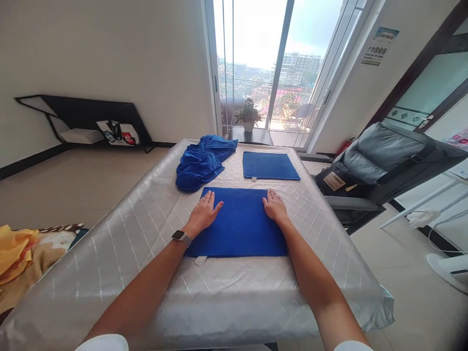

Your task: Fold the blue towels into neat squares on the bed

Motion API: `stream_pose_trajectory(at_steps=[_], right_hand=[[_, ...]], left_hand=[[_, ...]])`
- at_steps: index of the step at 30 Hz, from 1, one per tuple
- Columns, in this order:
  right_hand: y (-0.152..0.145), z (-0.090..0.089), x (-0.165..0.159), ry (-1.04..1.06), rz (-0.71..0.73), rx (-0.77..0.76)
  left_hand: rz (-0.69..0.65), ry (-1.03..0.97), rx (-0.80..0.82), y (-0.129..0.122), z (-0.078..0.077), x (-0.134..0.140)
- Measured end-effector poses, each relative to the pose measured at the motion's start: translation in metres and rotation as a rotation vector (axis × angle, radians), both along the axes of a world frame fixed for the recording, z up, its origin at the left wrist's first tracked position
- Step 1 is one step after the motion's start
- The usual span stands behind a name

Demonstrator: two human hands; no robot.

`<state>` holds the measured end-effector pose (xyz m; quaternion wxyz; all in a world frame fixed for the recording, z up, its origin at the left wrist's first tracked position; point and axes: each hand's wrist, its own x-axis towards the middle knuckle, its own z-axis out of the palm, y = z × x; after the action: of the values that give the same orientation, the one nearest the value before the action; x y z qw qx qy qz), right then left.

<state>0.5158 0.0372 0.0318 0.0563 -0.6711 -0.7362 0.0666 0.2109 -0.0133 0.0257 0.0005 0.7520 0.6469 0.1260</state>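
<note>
- Evenly spread, the nearest blue cloth [239, 226] forms a flat rectangle in the middle of the near part of the silver tablecloth [234, 312], its face soft and matte, its edges straight
- Left hand [205, 210] lies palm down on the cloth's left edge near the far corner, fingers extended, thumb spread, grasping nothing
- Right hand [275, 204] rests flat over the far right corner, fingers stretched out, likewise unclenched
- White tag [201, 260], small and thin, juts from the near edge, towards the left
- Second blue cloth [270, 166], also a smooth rectangle, lies farther off to the right
- Crumpled blue cloth [203, 163] is heaped at far left, deeply folded with a velvety sheen
- Tablecloth is glossy, patterned with crossing diagonal lines, and puckered at its near right corner
- Watch [179, 235] with a square dark face circles the left wrist
</note>
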Motion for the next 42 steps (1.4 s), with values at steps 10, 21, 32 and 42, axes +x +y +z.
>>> stream_pose_trajectory(at_steps=[10,21,32,42], right_hand=[[-0.004,0.000,0.004,-0.018,0.046,0.010],[-0.002,0.000,0.000,0.022,0.008,0.013],[0.001,-0.001,0.001,-0.018,-0.009,0.005],[-0.026,0.021,-0.007,-0.145,0.006,0.180]], left_hand=[[-0.419,-0.036,-0.007,0.045,0.025,0.174],[-0.166,-0.018,-0.096,0.054,-0.002,0.082],[0.125,-0.009,-0.090,0.046,-0.007,-0.015],[0.116,-0.051,-0.078,0.043,-0.001,-0.010]])
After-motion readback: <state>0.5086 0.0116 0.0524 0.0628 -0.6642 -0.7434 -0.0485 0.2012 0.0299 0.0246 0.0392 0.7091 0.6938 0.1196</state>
